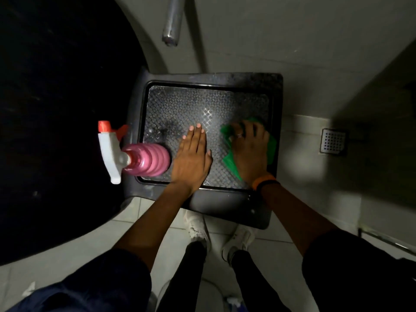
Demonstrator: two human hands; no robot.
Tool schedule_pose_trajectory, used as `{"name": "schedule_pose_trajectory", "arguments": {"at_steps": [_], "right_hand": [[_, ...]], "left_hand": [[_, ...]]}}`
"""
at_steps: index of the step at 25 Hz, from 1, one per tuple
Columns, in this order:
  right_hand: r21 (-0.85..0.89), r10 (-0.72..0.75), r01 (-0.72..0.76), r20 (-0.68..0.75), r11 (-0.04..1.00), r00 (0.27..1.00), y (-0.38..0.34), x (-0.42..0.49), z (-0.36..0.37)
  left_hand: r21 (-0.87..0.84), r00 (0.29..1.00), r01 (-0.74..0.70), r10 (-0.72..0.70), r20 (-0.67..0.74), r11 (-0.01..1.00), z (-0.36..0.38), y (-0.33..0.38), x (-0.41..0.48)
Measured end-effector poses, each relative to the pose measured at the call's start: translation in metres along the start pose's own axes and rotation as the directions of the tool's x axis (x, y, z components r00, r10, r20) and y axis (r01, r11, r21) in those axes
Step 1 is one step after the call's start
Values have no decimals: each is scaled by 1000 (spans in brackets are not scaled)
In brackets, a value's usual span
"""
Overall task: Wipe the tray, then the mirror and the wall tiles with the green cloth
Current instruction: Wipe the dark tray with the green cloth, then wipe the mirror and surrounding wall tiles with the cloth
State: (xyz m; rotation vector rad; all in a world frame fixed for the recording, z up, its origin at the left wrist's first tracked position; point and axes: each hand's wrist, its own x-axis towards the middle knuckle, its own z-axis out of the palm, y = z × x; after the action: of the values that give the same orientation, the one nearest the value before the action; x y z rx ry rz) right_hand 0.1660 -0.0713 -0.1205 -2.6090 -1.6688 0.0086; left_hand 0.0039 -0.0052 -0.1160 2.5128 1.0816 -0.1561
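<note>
A dark rectangular tray [171, 104] with a diamond-patterned bottom lies on a dark stool-like surface below me. My right hand [246, 147] presses the green cloth [272, 146] flat onto the tray's right side; the cloth shows around the palm and fingers. My left hand [193, 158] lies flat, fingers together, on the tray's middle and holds nothing. A pink spray bottle [146, 159] with a white trigger and red nozzle stands at the tray's near left corner, just left of my left hand. No mirror is in view.
A large black curved surface [56, 109] fills the left side. A metal pipe [173, 23] hangs above the tray. Pale tiles cover the floor, with a square metal drain [333, 141] to the right. My shoes [236, 242] stand below the tray's near edge.
</note>
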Motion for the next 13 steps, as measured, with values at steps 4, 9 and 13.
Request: {"name": "schedule_pose_trajectory", "arguments": {"at_steps": [4, 9, 13], "right_hand": [[80, -9, -8, 216, 997, 976, 10, 28, -49], [172, 70, -59, -60, 983, 996, 21, 46, -187], [252, 48, 60, -401, 966, 915, 46, 54, -350]], "left_hand": [[-14, 1000, -13, 12, -24, 1000, -53, 11, 1], [-18, 944, -120, 108, -310, 993, -169, 64, 4], [45, 779, -258, 235, -581, 965, -306, 149, 7]]}}
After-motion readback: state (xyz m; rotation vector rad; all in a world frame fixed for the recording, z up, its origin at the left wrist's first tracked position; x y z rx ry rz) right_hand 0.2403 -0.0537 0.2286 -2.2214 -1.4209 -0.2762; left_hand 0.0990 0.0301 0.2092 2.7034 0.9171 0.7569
